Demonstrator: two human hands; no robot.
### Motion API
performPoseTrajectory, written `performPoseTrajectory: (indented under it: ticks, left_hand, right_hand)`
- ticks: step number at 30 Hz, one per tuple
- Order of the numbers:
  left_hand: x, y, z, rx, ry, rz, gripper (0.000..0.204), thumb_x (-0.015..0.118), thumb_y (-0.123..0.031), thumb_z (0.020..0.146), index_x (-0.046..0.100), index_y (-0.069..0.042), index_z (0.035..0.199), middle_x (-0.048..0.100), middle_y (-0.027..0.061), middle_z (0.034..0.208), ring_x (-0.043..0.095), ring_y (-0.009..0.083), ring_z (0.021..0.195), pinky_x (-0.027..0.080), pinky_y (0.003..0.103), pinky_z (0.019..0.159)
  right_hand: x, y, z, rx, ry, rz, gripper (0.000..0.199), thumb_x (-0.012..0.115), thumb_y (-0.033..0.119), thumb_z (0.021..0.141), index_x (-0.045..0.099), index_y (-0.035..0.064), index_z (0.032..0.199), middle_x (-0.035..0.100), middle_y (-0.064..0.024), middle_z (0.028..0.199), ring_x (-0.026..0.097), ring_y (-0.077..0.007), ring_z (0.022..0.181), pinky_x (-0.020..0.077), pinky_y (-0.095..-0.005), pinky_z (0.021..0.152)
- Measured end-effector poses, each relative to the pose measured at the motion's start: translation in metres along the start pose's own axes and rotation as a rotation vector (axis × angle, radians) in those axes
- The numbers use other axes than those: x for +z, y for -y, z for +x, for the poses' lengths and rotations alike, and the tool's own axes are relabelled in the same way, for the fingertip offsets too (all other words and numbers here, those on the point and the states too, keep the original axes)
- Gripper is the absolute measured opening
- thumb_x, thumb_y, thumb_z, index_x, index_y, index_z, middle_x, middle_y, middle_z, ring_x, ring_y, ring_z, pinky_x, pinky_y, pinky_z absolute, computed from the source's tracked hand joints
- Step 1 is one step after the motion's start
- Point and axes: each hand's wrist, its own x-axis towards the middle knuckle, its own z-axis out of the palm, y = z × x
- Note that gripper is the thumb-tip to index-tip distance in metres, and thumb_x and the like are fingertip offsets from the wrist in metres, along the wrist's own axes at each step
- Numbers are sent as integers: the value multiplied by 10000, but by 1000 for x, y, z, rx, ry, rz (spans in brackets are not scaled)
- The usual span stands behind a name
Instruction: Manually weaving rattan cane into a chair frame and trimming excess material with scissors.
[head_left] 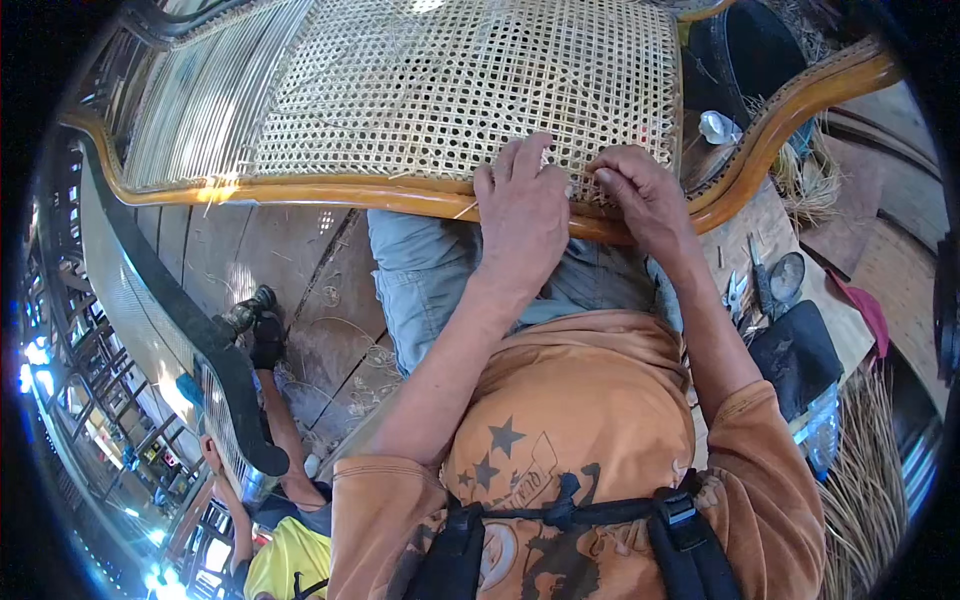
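Observation:
A woven cane panel [420, 90] in a curved wooden frame [330, 192] lies across my lap. My left hand [520, 205] rests flat on the panel's near edge and the frame rail, fingers spread toward the weave. My right hand [635, 190] is beside it, fingertips pinched on a thin cane strand [592, 180] at the panel's edge. Both forearms come up from my orange shirt.
Scissors and small tools [755, 285] lie on a wooden board at right, next to a dark pouch [795, 355]. Loose cane bundles [865, 480] lie at lower right. Another person [275, 400] in a yellow top sits at lower left on the plank floor.

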Motion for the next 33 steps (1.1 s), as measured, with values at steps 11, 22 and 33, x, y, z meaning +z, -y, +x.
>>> performPoseTrajectory:
  ticks: [11,22,33]
  left_hand:
    - [3,9,3,-2,-5,-50,111,585,-86,793,614,-55,895,529,76,1212,456,291,1172,344,456,934]
    - [7,19,1,18,-11,-18,128,565,-134,821,627,-48,893,551,59,1179,461,282,1138,350,460,923]
    - [7,13,5,69,-77,-4,148,562,-115,793,635,-47,902,571,78,1149,471,303,1137,351,452,928]
  right_hand:
    - [-6,31,7,176,198,-182,156,628,124,860,655,29,981,637,-101,856,609,-235,830,477,-328,770]
    - [10,28,2,9,142,-386,136,656,160,798,675,81,908,625,-118,983,555,-336,969,454,-423,871]
    - [-3,32,-2,-159,48,-382,167,642,141,781,636,44,917,623,-133,975,557,-343,1007,459,-420,895]
